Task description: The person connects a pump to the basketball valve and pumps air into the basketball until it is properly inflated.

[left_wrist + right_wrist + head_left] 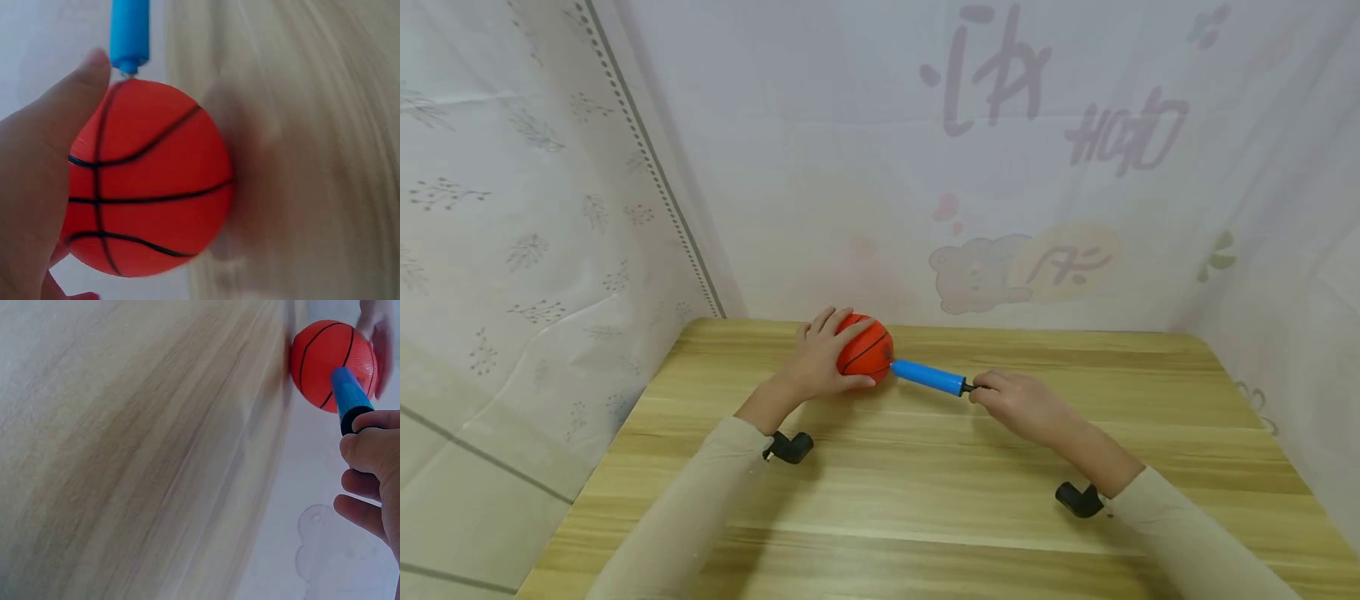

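An orange-red toy basketball (867,350) with black lines sits near the table's back edge. My left hand (823,358) grips it from the left, fingers spread over the top and thumb along the near side. A blue hand pump (928,377) points at the ball from the right, and in the left wrist view a thin metal tip (129,75) meets the ball's surface. My right hand (1018,404) pinches the black handle end (970,387) of the pump, with the other fingers loosely bent below, as the right wrist view shows.
The wood-grain table (880,500) ends at a pale printed curtain (820,167) close behind the ball. Another patterned curtain (535,250) hangs along the left side. A black camera mount (792,448) sits at the left wrist, and another mount (1078,500) at the right.
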Demonstrator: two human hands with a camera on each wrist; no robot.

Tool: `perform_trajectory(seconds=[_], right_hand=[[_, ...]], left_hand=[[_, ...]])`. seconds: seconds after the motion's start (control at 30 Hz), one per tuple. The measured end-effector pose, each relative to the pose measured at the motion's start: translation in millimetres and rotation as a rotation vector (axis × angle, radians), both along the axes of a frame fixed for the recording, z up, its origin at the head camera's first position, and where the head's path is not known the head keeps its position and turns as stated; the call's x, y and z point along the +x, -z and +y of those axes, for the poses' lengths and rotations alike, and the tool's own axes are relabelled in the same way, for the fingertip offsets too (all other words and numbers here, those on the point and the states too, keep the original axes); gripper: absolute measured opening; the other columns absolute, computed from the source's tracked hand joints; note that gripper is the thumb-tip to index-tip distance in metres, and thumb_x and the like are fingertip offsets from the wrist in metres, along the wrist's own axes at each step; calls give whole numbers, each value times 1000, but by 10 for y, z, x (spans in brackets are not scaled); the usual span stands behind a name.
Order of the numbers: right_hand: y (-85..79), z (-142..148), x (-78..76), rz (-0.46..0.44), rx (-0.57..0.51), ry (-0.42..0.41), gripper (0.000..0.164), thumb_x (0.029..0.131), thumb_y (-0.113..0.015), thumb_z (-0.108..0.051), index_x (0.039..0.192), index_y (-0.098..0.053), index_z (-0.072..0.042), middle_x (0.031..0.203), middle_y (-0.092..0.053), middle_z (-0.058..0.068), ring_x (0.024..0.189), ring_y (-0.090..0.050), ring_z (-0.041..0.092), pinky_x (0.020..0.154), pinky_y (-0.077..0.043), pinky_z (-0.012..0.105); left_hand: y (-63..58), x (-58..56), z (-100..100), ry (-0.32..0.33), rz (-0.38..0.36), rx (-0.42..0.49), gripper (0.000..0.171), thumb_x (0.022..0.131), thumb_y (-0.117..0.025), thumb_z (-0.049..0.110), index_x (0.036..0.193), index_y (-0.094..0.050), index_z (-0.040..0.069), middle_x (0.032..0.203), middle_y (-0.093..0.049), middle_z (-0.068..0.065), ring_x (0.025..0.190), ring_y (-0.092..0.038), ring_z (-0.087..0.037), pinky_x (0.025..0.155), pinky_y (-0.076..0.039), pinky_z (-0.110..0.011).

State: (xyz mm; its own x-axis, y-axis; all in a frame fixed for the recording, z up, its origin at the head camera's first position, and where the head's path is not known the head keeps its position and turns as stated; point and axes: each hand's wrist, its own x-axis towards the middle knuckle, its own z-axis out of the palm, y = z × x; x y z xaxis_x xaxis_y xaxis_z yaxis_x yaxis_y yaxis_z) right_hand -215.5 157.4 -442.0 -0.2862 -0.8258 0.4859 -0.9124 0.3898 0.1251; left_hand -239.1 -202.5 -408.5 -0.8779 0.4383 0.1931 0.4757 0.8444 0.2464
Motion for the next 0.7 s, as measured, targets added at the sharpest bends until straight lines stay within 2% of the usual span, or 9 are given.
perform_trajectory(seconds=[0.13,0.23,0.47,0.7], right_hand=[[43,16,-34,-33,-14,9,32,72,-88,4,96,-69,-6,98,-67,6,86,-67,17,70,-57,26],[77,20,-66,-52,-22,25,33,72,-87,5,97,-69,-7,99,-67,7,85,-67,18,70,-58,27],[172,48,-170,-172,-35,91,29,76,-84,9,97,-71,-4,100,-67,8,88,-69,21,73,-58,31],[258,45,-228,-316,9,193,21,83,-79,6,101,-72,-5,102,-68,7,90,-68,22,76,-57,34]], left_hand=[[106,-37,-26,-5,-36,5,112,70,-90,54,160,-31,23,163,-22,-19,149,-19,-47,105,-33,-70],[187,-75,-14,-5,-35,26,117,66,-94,50,159,-28,22,161,-20,-20,148,-19,-46,106,-34,-68],[239,-126,97,-18,13,67,103,71,-93,44,154,-38,18,156,-27,-21,142,-28,-43,105,-41,-62],[261,-117,196,-104,16,55,93,76,-90,41,151,-42,17,153,-31,-21,139,-31,-44,101,-43,-63]])
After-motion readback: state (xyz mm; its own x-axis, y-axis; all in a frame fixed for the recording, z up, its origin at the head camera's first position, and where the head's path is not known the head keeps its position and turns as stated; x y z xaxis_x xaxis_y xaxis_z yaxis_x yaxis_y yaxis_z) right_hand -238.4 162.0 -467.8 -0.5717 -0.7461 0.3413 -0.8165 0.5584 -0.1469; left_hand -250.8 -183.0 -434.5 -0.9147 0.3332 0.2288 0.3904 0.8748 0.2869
